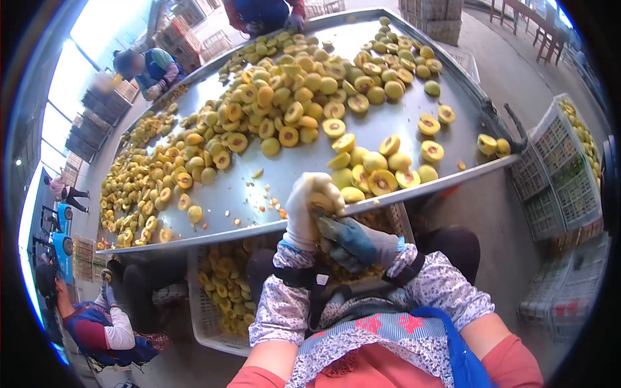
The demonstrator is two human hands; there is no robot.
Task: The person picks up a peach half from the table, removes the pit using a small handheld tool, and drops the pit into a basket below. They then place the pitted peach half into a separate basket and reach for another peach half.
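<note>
My left hand [304, 213], in a white glove, is wrapped around a yellow fruit [320, 202] just at the near edge of the metal table [388, 123]. My right hand [352, 242], in a blue-grey glove, is pressed against the fruit from below right; whether it holds a tool is hidden. Heaps of yellow halved fruit [284, 97] with dark pit hollows cover the table, and a smaller cluster [375, 171] lies right beyond my hands.
A white plastic crate [213, 310] with fruit stands under the table at my left knee. More crates [563, 161] stand at right. A seated person [97, 323] works at lower left, and other people [152, 68] work along the table's far side.
</note>
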